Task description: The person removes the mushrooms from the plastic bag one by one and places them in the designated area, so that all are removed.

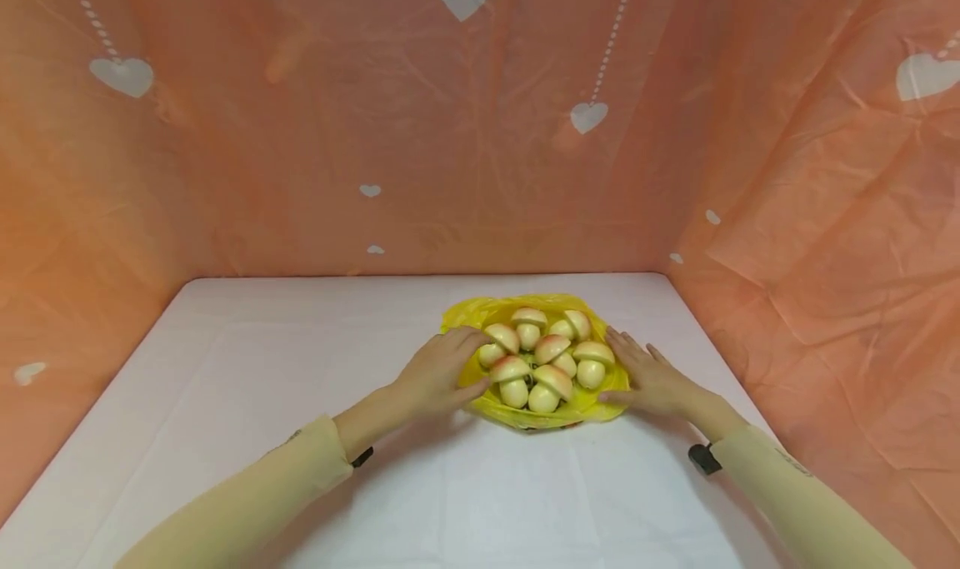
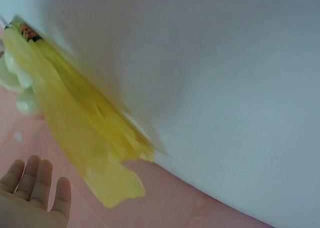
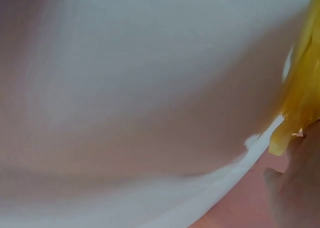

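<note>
Yellow plastic forms the bag (image 1: 517, 417), its mouth open around seven visible mushroom-shaped pieces (image 1: 552, 349). By the look of it, the pieces are gathered in the bag, while its mouth is neither closed nor tied. The left hand (image 1: 441, 376) is at the bag's left edge, thumb apart from the outstretched fingers; the right hand (image 1: 652, 381) is at its right edge, fingers extended. Whether either touches firmly is unclear. White cloth (image 1: 487, 486) lies beneath the bag, an orange curtain (image 1: 420, 119) hangs behind it, and the hands hide parts of its rim.
</note>
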Motion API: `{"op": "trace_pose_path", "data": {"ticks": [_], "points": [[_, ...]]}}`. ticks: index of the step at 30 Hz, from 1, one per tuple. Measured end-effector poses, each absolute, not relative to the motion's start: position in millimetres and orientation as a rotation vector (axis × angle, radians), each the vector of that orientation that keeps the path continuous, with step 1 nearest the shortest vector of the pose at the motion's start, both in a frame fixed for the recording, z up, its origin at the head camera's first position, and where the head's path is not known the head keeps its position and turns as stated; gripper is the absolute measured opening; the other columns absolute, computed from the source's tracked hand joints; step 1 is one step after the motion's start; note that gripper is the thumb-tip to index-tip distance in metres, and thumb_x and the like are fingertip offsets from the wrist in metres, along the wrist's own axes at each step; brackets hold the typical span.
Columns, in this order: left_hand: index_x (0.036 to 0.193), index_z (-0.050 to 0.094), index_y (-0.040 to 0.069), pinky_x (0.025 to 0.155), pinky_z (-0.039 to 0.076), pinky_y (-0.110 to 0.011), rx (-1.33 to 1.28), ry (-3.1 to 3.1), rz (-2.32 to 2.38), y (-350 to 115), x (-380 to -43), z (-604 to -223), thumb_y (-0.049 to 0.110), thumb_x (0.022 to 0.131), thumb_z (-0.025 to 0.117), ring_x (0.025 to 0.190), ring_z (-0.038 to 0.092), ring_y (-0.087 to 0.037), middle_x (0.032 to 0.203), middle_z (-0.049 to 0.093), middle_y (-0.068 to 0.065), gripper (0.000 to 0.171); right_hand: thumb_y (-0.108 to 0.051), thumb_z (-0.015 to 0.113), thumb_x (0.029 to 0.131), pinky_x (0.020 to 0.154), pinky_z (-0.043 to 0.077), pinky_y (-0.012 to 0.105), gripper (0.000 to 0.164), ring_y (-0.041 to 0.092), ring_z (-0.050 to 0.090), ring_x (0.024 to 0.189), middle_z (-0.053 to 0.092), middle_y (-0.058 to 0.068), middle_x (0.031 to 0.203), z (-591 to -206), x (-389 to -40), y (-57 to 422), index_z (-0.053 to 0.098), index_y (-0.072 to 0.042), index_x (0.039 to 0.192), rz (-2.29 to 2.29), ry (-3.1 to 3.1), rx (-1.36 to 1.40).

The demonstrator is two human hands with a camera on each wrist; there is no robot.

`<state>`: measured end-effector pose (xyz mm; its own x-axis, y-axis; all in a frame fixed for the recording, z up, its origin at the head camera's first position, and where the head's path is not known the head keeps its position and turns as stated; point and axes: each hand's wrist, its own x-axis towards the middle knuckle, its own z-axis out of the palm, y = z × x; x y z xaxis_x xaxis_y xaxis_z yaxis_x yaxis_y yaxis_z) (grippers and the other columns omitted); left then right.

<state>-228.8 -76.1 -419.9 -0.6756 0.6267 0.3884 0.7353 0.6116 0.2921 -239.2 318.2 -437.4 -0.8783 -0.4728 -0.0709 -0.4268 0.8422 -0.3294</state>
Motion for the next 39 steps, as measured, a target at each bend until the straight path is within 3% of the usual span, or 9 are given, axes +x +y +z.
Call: {"op": "trace_pose_path", "data": {"ticks": [8, 22, 32, 39], "points": [[0.133, 0.062, 0.008, 0.098, 0.052, -0.049, -1.191, -2.642, -0.586, -59.4, -234.7, -425.5, 0.034, 0.095, 0.076, 0.120, 0.060, -0.026, 0.131, 0.061, -0.006, 0.048, -0.060, 0.067, 0.094, 0.122, 0.004, 0.070, 0.108, 0.046, 0.010, 0.157, 0.010, 0.018, 0.173, -439.0, -239.1, 316.8, 0.014, 0.002, 0.164, -0.467, 2.844, -0.682], [0.134, 0.059, 0.011, 0.093, 0.051, -0.042, -1.147, -2.717, -0.458, -39.1, -234.4, -434.8, 0.050, 0.091, 0.077, 0.122, 0.056, -0.022, 0.131, 0.058, -0.004, 0.060, -0.059, 0.068, 0.095, 0.121, 0.005, 0.072, 0.107, 0.048, 0.011, 0.156, 0.011, 0.021, 0.172, -440.1, -240.3, 316.1, 0.015, 0.004, 0.164, -0.449, 2.845, -0.692], [0.129, 0.058, 0.012, 0.087, 0.052, -0.037, -1.169, -2.684, -0.424, -32.2, -237.8, -442.2, 0.047, 0.084, 0.084, 0.116, 0.056, -0.020, 0.126, 0.056, -0.003, 0.063, -0.058, 0.067, 0.095, 0.120, 0.006, 0.072, 0.106, 0.048, 0.011, 0.156, 0.010, 0.021, 0.172, -442.8, -240.0, 317.4, 0.014, 0.003, 0.164, -0.450, 2.845, -0.682], [0.129, 0.056, 0.009, 0.093, 0.052, -0.038, -1.204, -2.652, -0.460, -31.1, -237.2, -443.6, 0.042, 0.082, 0.085, 0.115, 0.054, -0.022, 0.127, 0.053, -0.005, 0.065, -0.057, 0.068, 0.096, 0.121, 0.006, 0.072, 0.106, 0.048, 0.010, 0.156, 0.009, 0.021, 0.173, -440.9, -238.9, 316.2, 0.014, 0.005, 0.164, -0.461, 2.831, -0.671]]}}
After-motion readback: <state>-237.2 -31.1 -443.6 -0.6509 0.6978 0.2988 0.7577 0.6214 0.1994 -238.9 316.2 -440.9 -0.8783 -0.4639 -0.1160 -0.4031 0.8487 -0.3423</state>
